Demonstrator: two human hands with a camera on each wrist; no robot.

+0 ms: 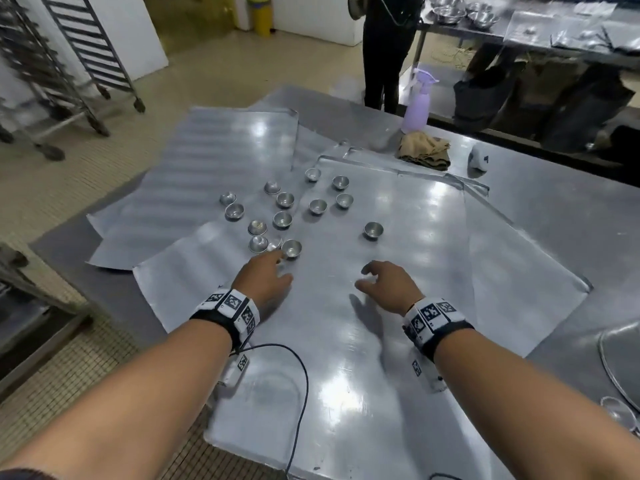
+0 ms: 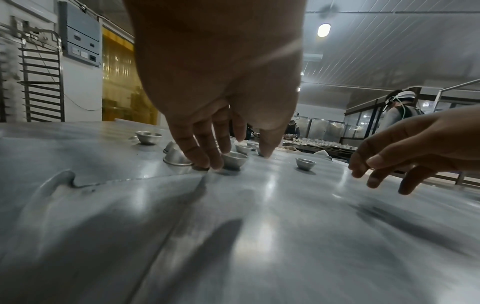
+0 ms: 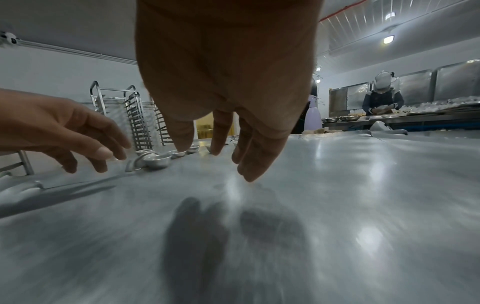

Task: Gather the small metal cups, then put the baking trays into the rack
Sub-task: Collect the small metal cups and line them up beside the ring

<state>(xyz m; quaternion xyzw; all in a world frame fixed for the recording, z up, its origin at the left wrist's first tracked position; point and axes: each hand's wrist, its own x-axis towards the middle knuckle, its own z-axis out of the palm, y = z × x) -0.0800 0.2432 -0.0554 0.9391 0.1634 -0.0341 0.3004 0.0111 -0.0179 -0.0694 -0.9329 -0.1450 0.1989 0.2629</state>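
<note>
Fourteen-odd cups (image 1: 283, 219) scattered beyond your fingers, none gathered; trays (image 1: 398, 306) unracked. Left hand (image 1: 265, 278) and right hand (image 1: 389, 285) both loose, empty.

Lilac spray bottle (image 1: 415, 105), tan cloth (image 1: 423, 149)

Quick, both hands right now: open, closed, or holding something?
Left hand: open, holding nothing, fingertips at the nearest small metal cups.
Right hand: open, holding nothing, over the baking tray.
</note>
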